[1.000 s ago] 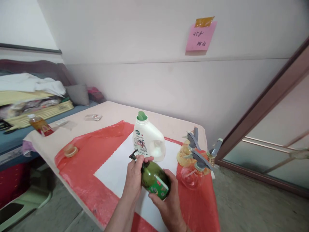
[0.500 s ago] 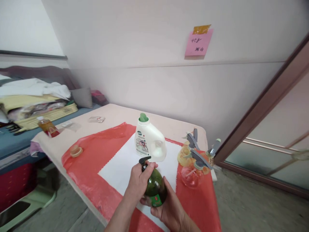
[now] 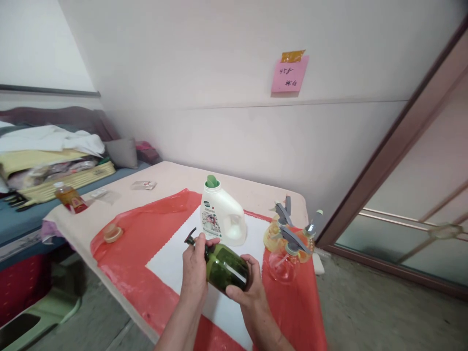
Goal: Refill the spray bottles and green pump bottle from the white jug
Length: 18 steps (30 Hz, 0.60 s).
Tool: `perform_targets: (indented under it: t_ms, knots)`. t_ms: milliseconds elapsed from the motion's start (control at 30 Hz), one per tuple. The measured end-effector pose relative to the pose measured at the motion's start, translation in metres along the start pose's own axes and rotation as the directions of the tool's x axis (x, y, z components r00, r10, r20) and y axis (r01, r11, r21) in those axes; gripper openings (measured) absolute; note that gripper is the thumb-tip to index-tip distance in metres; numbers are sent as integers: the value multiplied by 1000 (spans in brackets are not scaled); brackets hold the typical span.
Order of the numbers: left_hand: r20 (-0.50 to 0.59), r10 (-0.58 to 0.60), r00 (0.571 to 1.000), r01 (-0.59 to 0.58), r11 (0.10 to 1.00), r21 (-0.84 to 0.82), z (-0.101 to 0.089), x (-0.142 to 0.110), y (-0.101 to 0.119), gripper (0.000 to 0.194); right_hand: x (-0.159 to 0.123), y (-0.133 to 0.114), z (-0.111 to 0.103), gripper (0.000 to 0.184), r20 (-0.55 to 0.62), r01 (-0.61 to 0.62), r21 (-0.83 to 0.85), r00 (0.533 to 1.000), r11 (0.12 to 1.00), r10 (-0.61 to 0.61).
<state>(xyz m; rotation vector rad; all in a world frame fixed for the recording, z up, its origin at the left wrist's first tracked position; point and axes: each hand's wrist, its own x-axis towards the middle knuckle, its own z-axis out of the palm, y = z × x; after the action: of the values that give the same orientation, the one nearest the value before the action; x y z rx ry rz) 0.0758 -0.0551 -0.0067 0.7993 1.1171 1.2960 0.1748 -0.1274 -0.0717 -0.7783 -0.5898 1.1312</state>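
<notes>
A dark green pump bottle [image 3: 225,266] is held tilted above the white cloth [image 3: 171,261], its black pump head pointing left. My left hand [image 3: 194,273] is closed round the bottle's neck just below the pump. My right hand [image 3: 249,286] is closed round the bottle's base and lower body. Behind the bottle a white detergent jug [image 3: 221,215] with a green cap stands upright on the cloth.
The table [image 3: 171,176] carries a red plastic sheet [image 3: 137,233]. Several clear spray bottles [image 3: 288,243] with grey triggers stand at its right end. A tape roll [image 3: 111,233] and a small drink bottle [image 3: 69,197] lie at the left. A bed with folded bedding [image 3: 51,146] is far left, a sliding door [image 3: 413,195] right.
The green bottle was turned in my hands: half a second ago it stood more upright with its label toward me, now it lies tilted again with the pump to the left.
</notes>
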Motion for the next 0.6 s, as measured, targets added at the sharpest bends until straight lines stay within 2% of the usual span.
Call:
perform_targets:
  t_ms: [67, 167, 267, 333, 400, 500, 567, 600]
  knots:
    - [13, -8, 1000, 8, 1000, 20, 1, -2, 1, 45, -1, -2, -1, 80, 1, -3, 29, 1000, 1000, 3]
    - [196, 25, 980, -29, 999, 15, 0, -6, 7, 40, -4, -11, -3, 66, 6, -181, 198, 983, 963, 184]
    - [422, 41, 906, -21, 998, -52, -2, -9, 12, 41, -3, -21, -7, 48, -12, -410, 337, 898, 848, 439]
    - [479, 44, 877, -16, 998, -61, -4, -7, 14, 40, -1, -24, -8, 45, -12, -481, 359, 855, 800, 519]
    - [441, 64, 895, -59, 998, -25, -6, -3, 13, 36, 0, -24, -8, 44, -7, -495, 365, 846, 789, 534]
    - [271, 119, 955, -158, 979, 126, -5, 3, 9, 29, -1, -19, -5, 38, -12, -504, 367, 838, 782, 545]
    - [190, 145, 971, -183, 963, 196, -4, 5, 7, 27, -3, -15, -3, 35, -17, -502, 377, 837, 779, 547]
    - [188, 142, 972, -179, 965, 192, -4, 4, 8, 27, -3, -14, -2, 35, -19, -502, 383, 835, 776, 549]
